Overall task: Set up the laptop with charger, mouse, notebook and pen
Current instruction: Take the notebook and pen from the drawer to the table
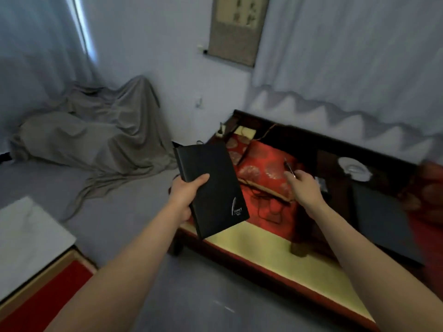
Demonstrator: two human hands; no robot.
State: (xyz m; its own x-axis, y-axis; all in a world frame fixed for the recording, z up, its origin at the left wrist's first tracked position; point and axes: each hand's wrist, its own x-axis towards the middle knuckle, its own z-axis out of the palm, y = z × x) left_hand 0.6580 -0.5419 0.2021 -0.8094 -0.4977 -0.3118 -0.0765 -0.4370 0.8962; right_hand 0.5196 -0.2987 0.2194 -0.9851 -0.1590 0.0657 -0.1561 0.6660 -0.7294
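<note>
Black notebook [212,188] gripped in left hand [184,195], long axis angled away-left; right hand [302,185] pinches upright pen [289,167]

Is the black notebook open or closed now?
Closed: the notebook shows only its black cover, no pages, gripped by the left hand.
</note>
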